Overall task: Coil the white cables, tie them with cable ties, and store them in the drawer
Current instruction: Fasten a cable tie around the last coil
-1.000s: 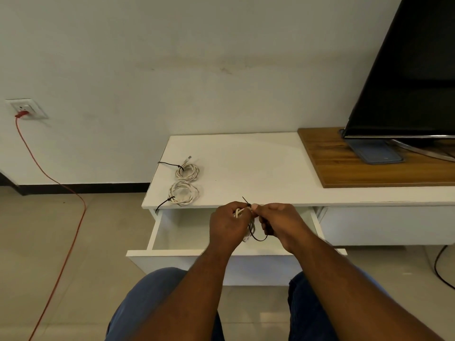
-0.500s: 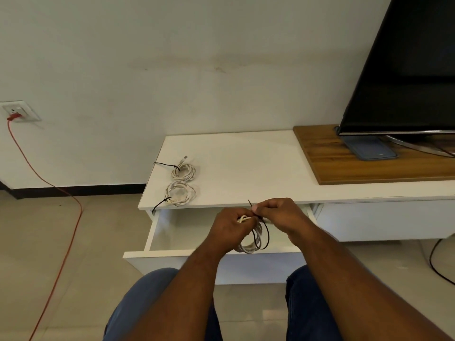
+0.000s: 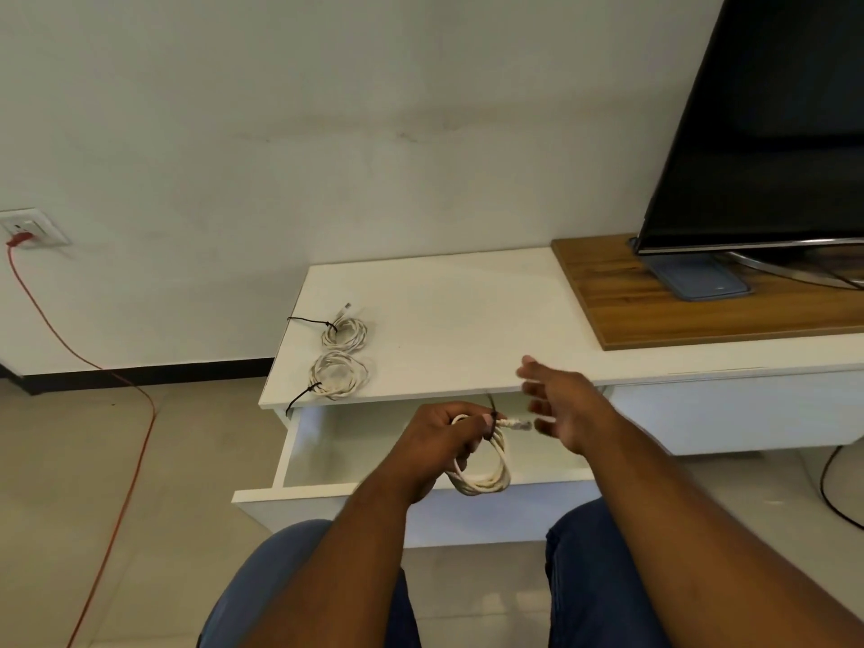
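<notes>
1. A coiled white cable (image 3: 484, 465) is held by the left hand (image 3: 439, 437), whose fingers are pinched on the top of the coil where a black cable tie (image 3: 492, 416) is wrapped around it.
2. The coil hangs below that hand, above the open drawer (image 3: 327, 491), with its plug end (image 3: 520, 424) pointed toward the right hand.
3. The right hand (image 3: 558, 406) is seen spread, fingers apart, just beside the plug end and touching nothing; it is blurred.
4. Two more tied coils are seen on the white bench (image 3: 444, 320) near its left front corner: the far coil (image 3: 345, 330) and the near coil (image 3: 339, 374), close together, each with a black tie tail stuck out to the left.
5. The drawer is pulled out beneath the bench's front edge, and the visible part of its inside appears bare.
6. A television (image 3: 766, 123) is stood on a wooden board (image 3: 622, 297) at the right of the bench, and a red cord (image 3: 117, 413) is run from a wall socket (image 3: 30, 226) down across the floor.
</notes>
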